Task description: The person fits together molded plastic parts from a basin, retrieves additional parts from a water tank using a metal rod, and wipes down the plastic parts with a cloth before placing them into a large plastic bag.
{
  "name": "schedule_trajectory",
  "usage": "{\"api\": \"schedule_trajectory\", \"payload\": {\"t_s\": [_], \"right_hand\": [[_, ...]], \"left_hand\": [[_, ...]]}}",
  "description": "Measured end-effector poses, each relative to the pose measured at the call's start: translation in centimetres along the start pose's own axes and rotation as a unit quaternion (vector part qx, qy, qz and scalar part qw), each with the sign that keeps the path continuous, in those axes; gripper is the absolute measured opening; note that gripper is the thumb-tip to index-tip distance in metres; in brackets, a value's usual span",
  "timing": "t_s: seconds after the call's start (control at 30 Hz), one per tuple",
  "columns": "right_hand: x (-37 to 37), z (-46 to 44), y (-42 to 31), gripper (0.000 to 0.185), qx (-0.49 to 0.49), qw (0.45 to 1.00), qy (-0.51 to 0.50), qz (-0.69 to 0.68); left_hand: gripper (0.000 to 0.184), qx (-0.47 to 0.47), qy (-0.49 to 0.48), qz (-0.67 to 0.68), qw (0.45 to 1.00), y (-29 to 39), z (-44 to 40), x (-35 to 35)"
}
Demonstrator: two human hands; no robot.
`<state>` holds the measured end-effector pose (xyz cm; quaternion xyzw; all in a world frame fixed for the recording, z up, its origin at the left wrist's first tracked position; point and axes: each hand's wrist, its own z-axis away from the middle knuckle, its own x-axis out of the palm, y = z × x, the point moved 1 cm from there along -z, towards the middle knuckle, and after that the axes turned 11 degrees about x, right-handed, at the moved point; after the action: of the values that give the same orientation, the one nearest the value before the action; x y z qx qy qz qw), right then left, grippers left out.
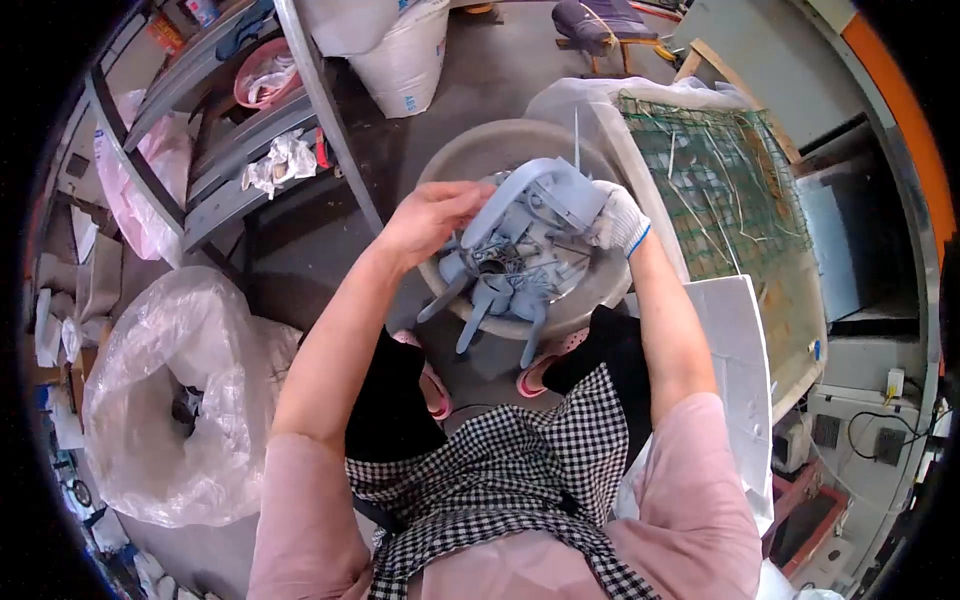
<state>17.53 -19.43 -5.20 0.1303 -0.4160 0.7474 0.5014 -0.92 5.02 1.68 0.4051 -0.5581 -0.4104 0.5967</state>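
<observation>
Above a wide round basin [440,165], my right hand [620,218], in a white knitted glove, grips the body of a grey-blue moulded plastic handle [520,190]. A thin spike of the same plastic sticks up from it. My left hand [440,215] is bare, its fingers drawn together at the handle's curved left side; the fingertips are partly hidden behind it. Below, the basin holds a heap of similar grey-blue plastic pieces [490,295] and thin offcuts. Several curved handles hang over its near rim.
A large clear plastic bag [180,400] stands at my left, by a grey metal rack [340,130] with a pink basket [265,75]. To the right is a long tub [655,190] with green netting [700,160] and a white board [740,370]. White sacks [405,65] stand ahead.
</observation>
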Motion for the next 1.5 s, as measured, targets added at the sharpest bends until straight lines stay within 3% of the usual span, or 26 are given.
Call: {"api": "schedule_trajectory", "payload": {"t_s": [0.13, 0.2, 0.23, 0.33, 0.37, 0.4, 0.47, 0.53, 0.6, 0.67, 0.7, 0.73, 0.8, 0.93, 0.97, 1.0, 1.03, 1.07, 1.17, 1.2, 1.27, 1.3, 1.4, 1.43, 1.5], "right_hand": [[-1.4, -1.7, 0.3, 0.025, 0.072, 0.991, -0.099, -0.044], [-0.9, -1.4, 0.5, 0.027, 0.004, 1.000, -0.005, 0.006], [-0.4, -1.4, 0.5, 0.027, 0.004, 1.000, -0.005, 0.005], [2.6, -0.6, 0.7, 0.032, 0.020, 0.993, 0.032, -0.114], [3.3, 0.1, 0.6, 0.035, -0.038, 0.999, 0.008, 0.012], [3.6, 0.9, 0.6, 0.039, -0.094, 0.986, -0.007, 0.139], [4.2, 1.3, 0.5, 0.045, -0.097, 0.979, 0.008, 0.178], [4.4, 1.1, 0.5, 0.049, -0.214, 0.892, 0.082, 0.389], [4.8, 1.3, 0.5, 0.052, -0.305, 0.770, 0.157, 0.537], [6.1, 1.4, 1.1, 0.047, -0.309, 0.823, 0.136, 0.457], [8.4, 3.4, 0.8, 0.049, -0.324, 0.756, 0.173, 0.542], [7.0, 1.3, 1.3, 0.055, -0.452, 0.628, 0.214, 0.596], [9.7, 3.4, 1.1, 0.062, -0.427, 0.613, 0.228, 0.624], [8.6, 3.2, 0.3, 0.067, -0.361, 0.596, 0.208, 0.687], [8.1, 2.8, 0.7, 0.068, -0.366, 0.594, 0.208, 0.686], [7.6, 2.0, 1.2, 0.069, -0.371, 0.592, 0.204, 0.685], [6.6, 0.9, 1.6, 0.073, -0.432, 0.556, 0.213, 0.677], [6.2, 0.7, 1.6, 0.075, -0.390, 0.630, 0.188, 0.645], [6.2, 1.0, 1.8, 0.076, -0.335, 0.604, 0.179, 0.700], [6.3, 1.3, 1.9, 0.080, -0.252, 0.697, 0.159, 0.652], [5.8, 1.5, 2.2, 0.084, -0.160, 0.777, 0.138, 0.592], [5.4, 1.3, 2.0, 0.090, -0.198, 0.744, 0.130, 0.625], [4.7, 0.5, 2.1, 0.103, -0.201, 0.734, 0.110, 0.639], [4.4, 0.4, 2.2, 0.082, -0.188, 0.719, 0.158, 0.650], [5.0, 0.4, 2.2, 0.063, -0.175, 0.702, 0.207, 0.658]], "left_hand": [[0.034, -0.002, -0.004, 0.025, 1.000, 0.6, 0.2, 0.6], [0.035, 0.001, -0.027, 0.018, 0.999, 0.6, 0.0, 0.4], [0.035, 0.001, -0.027, 0.019, 0.999, 0.2, -0.3, 0.1], [0.035, -0.004, -0.048, -0.097, 0.994, -0.7, -1.3, -0.4], [0.033, 0.003, -0.049, -0.289, 0.956, -0.6, -1.2, 0.3], [0.030, 0.018, -0.050, -0.468, 0.882, -0.7, -1.1, 1.2], [0.031, 0.124, 0.083, -0.429, 0.891, -3.9, -1.1, 0.3], [0.030, 0.101, 0.119, -0.442, 0.883, -4.9, -1.3, -0.9], [0.032, 0.075, 0.171, -0.455, 0.871, -5.4, -1.5, -0.9], [0.032, 0.032, 0.205, -0.403, 0.891, -6.6, -2.1, -2.5], [0.034, -0.018, 0.250, -0.349, 0.903, -6.7, -2.4, -2.5], [0.034, -0.017, 0.245, -0.350, 0.904, -6.7, -2.4, -2.6], [0.036, -0.094, 0.299, -0.145, 0.939, -5.8, -2.1, -1.9], [0.037, -0.064, 0.254, -0.189, 0.946, -5.0, -2.0, -0.7], [0.036, -0.079, 0.258, -0.179, 0.946, -5.5, -2.0, -0.8], [0.035, -0.062, 0.262, -0.252, 0.929, -5.7, -2.1, -0.1], [0.034, -0.083, 0.264, -0.223, 0.935, -5.8, -1.8, 0.4], [0.032, -0.092, 0.267, -0.214, 0.935, -6.1, -1.8, 0.7], [0.040, -0.108, 0.222, -0.314, 0.917, -7.2, -2.4, 0.4], [0.043, -0.090, 0.206, -0.365, 0.903, -7.4, -2.8, 0.3], [0.044, -0.095, 0.203, -0.386, 0.895, -7.9, -3.3, 0.1], [0.045, -0.096, 0.200, -0.405, 0.887, -8.1, -3.6, 0.1], [0.046, -0.045, 0.190, -0.393, 0.898, -8.4, -3.9, 0.3], [0.046, -0.047, 0.191, -0.393, 0.899, -8.3, -3.9, 0.2], [0.044, -0.045, 0.175, -0.455, 0.872, -6.6, -4.0, 0.6]]}}
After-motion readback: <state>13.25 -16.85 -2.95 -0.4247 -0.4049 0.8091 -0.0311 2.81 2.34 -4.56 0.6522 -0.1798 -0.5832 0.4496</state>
